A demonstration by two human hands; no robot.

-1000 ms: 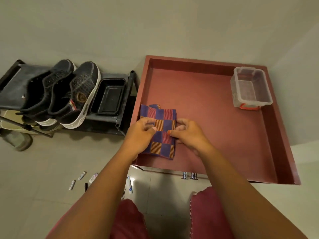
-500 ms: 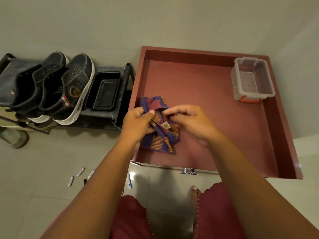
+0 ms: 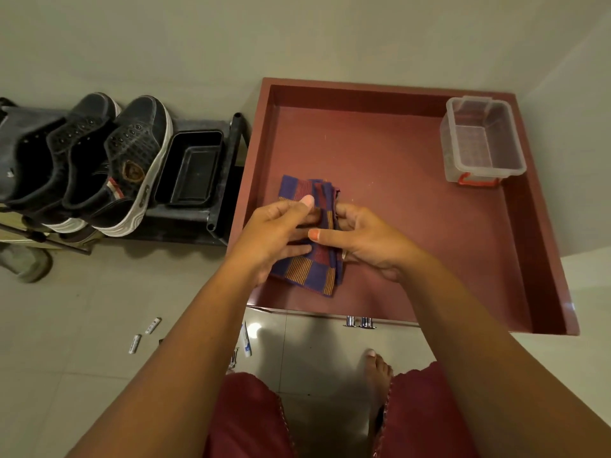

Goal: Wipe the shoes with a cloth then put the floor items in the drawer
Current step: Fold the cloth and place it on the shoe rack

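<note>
The red drawer [image 3: 390, 133] stands pulled open on the right, and the dark shoes [image 3: 99, 166] sit on the rack to its left. Over the drawer's near-left corner, the left hand [image 3: 274, 233] and right hand [image 3: 367, 239] both pinch the folded checked cloth [image 3: 310, 269]. It looks light, soft and floppy, best gathered in a bunch. Small batteries [image 3: 143, 333] lie on the near floor.

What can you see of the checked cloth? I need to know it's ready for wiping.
The checked cloth is woven fabric in blue, red and orange squares, folded into layers. It sits over the near left part of the open red drawer. The left hand and right hand both hold it.
</note>
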